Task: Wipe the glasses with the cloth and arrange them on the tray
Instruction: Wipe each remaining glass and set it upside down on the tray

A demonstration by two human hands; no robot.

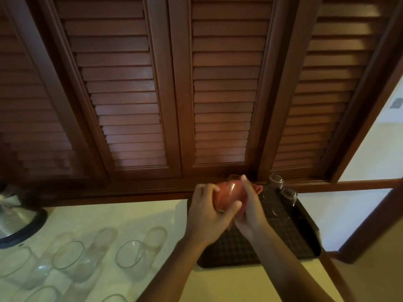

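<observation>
Both hands (226, 212) grip glass (232, 188); cloth (224, 198) mostly hidden.

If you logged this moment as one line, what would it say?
step: wiping | left hand: grips glass | right hand: holds red cloth on it | tray: two glasses | counter: more waiting
</observation>
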